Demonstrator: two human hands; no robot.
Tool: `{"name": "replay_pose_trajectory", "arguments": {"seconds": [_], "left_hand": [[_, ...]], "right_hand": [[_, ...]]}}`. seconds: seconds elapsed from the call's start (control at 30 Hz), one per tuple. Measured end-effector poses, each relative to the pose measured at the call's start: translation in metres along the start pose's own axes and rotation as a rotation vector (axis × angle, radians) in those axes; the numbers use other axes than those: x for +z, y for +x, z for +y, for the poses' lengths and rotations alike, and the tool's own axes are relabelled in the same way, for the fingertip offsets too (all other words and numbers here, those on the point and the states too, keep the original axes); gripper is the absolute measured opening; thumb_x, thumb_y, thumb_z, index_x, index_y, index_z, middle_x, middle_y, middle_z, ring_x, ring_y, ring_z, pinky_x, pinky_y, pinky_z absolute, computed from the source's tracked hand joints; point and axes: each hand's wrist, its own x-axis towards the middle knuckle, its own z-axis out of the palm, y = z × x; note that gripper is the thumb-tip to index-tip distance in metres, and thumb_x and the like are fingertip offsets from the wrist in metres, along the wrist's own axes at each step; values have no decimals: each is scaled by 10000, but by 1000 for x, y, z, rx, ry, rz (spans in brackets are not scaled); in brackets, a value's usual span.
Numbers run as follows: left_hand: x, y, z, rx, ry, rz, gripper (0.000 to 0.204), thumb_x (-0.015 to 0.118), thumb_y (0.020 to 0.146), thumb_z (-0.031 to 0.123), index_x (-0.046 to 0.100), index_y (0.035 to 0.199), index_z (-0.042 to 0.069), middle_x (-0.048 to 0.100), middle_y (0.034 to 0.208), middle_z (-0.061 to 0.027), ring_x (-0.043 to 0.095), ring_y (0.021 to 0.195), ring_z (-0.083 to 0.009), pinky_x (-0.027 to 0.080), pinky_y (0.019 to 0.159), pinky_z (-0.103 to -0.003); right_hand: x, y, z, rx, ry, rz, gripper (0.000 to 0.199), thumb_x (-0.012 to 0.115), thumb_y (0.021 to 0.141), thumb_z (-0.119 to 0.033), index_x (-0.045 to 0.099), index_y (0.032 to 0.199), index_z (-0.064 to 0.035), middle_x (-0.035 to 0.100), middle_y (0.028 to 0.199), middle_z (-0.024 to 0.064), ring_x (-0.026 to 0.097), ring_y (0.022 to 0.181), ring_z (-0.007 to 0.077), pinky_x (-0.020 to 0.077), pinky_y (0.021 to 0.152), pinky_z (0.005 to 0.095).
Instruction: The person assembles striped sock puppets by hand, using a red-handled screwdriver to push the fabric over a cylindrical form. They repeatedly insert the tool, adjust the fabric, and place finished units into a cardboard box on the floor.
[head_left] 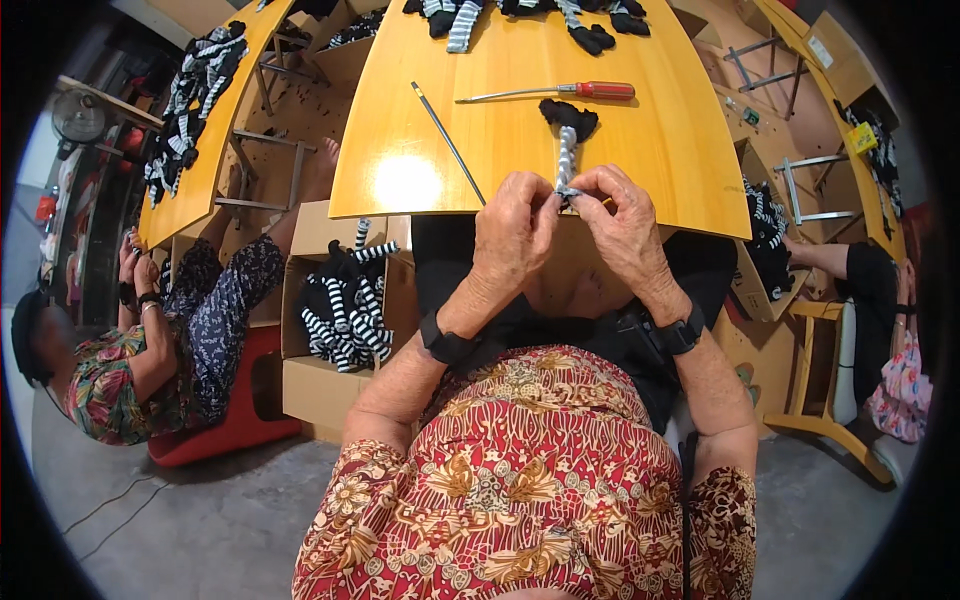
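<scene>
At the near edge of the yellow wooden table (380,160), a small striped grey-and-white fabric tube (567,150) with a bunched black fabric end (570,118) lies pointing away from me. My left hand (515,228) pinches its near end from the left. From the right, my right hand (622,215) pinches the same end, thumbs and fingertips close together. Just what the fingertips do there is too small to tell. Beyond the fabric rests a screwdriver (590,91) with a red handle and long shaft. A thin dark rod (445,140) lies slanted to the left.
Several striped and black fabric pieces (465,25) lie at the table's far edge. Left of my legs stands a cardboard box (325,385) filled with similar pieces. Other people (150,350) sit at tables on both sides. Another filled box (765,235) is at right.
</scene>
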Motion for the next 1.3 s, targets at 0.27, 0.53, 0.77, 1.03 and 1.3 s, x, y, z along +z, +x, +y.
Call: {"name": "replay_pose_trajectory", "arguments": {"seconds": [0.27, 0.53, 0.77, 1.03, 1.3], "left_hand": [[-1, 3, -2, 179, 184, 30, 150, 633, 839, 49, 648, 987, 30, 664, 809, -148, 652, 626, -226, 522, 587, -315], [-4, 4, -13, -389, -482, -200, 127, 547, 908, 83, 638, 957, 11, 602, 717, -10, 549, 589, -78, 433, 534, -215], [-7, 1, -9, -612, -984, -224, 90, 566, 953, 139, 601, 987, 64, 564, 773, 48, 469, 603, -28, 346, 523, -173], [10, -3, -10, -587, -1266, -115, 117, 614, 945, 160, 562, 1012, 78, 573, 823, 34, 425, 556, -35, 338, 505, -171], [10, -4, 1, -518, -1154, -219, 191, 642, 930, 174, 526, 1034, 64, 553, 825, 15, 456, 611, -33, 369, 527, -167]], "right_hand": [[3, -4, -1, 53, 16, -42, 99, 627, 841, -61, 619, 912, 8, 584, 829, 69, 591, 781, 156, 484, 699, 288], [-7, -1, -2, 227, 257, -247, 132, 656, 858, -127, 631, 866, 2, 612, 778, -4, 549, 754, 64, 470, 695, 260], [-3, 3, 3, 125, 13, -25, 112, 653, 800, -90, 590, 810, 2, 578, 732, 52, 561, 675, 128, 478, 653, 287], [0, 8, 11, 32, -67, 82, 82, 625, 786, -61, 574, 794, 3, 554, 721, 68, 553, 638, 144, 472, 610, 294], [-6, -2, 8, 284, 346, 46, 46, 614, 846, -56, 602, 822, -19, 577, 732, -27, 529, 688, 51, 455, 633, 229]]}}
